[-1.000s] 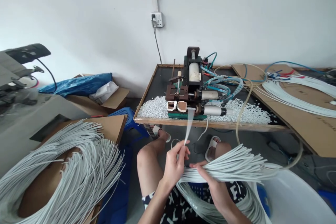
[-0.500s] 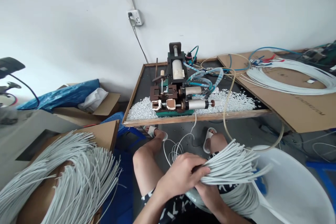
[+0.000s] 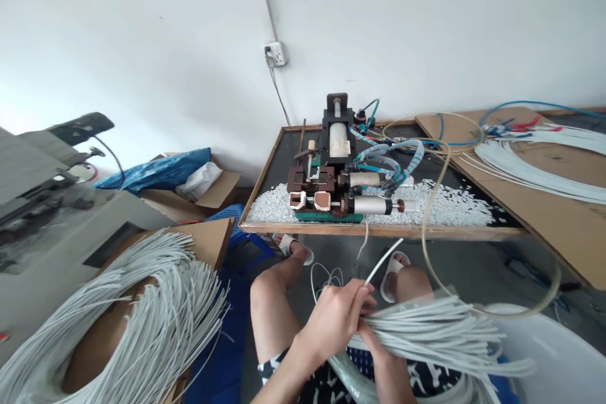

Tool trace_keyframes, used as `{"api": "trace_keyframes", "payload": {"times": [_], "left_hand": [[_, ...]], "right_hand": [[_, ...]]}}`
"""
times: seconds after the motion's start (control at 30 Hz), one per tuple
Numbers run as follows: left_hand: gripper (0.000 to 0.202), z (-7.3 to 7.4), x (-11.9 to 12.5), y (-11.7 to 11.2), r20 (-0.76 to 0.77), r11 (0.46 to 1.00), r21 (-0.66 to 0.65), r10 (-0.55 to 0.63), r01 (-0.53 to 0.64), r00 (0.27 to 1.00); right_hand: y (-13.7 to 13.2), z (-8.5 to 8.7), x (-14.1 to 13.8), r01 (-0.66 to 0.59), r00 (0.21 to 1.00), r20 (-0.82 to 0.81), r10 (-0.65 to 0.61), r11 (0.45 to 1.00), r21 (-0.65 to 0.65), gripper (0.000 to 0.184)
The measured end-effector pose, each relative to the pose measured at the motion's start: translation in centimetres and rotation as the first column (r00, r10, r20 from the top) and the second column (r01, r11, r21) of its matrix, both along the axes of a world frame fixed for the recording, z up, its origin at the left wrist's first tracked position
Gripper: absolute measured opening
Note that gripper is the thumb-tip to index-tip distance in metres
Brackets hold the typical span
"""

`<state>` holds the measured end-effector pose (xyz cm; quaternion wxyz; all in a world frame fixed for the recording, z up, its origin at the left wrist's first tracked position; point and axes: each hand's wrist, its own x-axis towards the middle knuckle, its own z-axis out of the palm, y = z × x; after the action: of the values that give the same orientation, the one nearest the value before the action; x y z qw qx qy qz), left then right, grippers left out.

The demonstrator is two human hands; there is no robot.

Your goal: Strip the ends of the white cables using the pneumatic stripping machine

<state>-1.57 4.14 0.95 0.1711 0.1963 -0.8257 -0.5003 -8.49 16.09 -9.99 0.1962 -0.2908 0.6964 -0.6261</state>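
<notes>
A thick bundle of grey-white cables lies across my lap. My left hand pinches a single cable at the bundle's end, and that cable sticks up and to the right. Mostly hidden behind the left hand, my right hand grips the bundle from below. Ahead on the black-topped table stands a small pneumatic machine with cylinders and blue hoses, ringed by white cut-off bits.
A large heap of cut cables rests on a cardboard box at the left. Coiled white cables lie on cardboard at the right. A white chair sits lower right. A wall socket has a cord plugged in.
The left hand let go of the cable it held up towards the machine, dropped onto the bundle and now pinches out another single cable. The view swung left and then back.
</notes>
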Motion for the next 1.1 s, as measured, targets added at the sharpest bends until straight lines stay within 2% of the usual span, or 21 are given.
{"api": "trace_keyframes", "payload": {"times": [0.1, 0.23, 0.3, 0.43, 0.73, 0.93, 1.1], "left_hand": [[0.043, -0.1, 0.0, -0.8, -0.166, 0.983, 0.118, 0.159, -0.141, 0.973], [0.045, 0.1, 0.1, -4.2, -0.322, 0.859, 0.315, 0.497, -0.404, 0.805], [0.048, 0.1, 0.2, -6.0, -0.346, 0.817, 0.337, 0.569, -0.468, 0.746], [0.053, -0.1, -0.2, -8.2, -0.336, 0.818, 0.328, 0.569, -0.473, 0.751], [0.065, -1.0, -2.3, -8.7, -0.293, 0.712, 0.411, 0.694, -0.569, 0.657], [0.063, -1.1, -2.1, -9.1, -0.273, 0.702, 0.448, 0.697, -0.554, 0.663], [0.065, -1.1, -2.2, -9.3, -0.258, 0.686, 0.493, 0.703, -0.536, 0.663]], "right_hand": [[-0.5, 0.1, -0.1, 0.040, 0.984, 0.178, -0.026, 0.996, -0.077, 0.019], [-1.4, 1.5, -0.8, -0.018, 0.920, 0.386, 0.075, 0.988, -0.151, 0.025], [-1.2, 2.3, -1.1, -0.001, 0.886, 0.453, 0.095, 0.979, -0.205, 0.025], [-0.1, 3.5, -1.6, 0.013, 0.881, 0.451, 0.139, 0.948, -0.317, 0.023], [0.2, 3.6, -1.2, 0.011, 0.860, 0.499, 0.106, 0.974, -0.226, 0.020], [0.4, 4.6, -1.4, -0.053, 0.932, 0.335, 0.139, 0.966, -0.254, 0.013], [0.1, 4.0, -1.7, -0.115, 0.938, 0.287, 0.196, 0.954, -0.276, 0.014]]}}
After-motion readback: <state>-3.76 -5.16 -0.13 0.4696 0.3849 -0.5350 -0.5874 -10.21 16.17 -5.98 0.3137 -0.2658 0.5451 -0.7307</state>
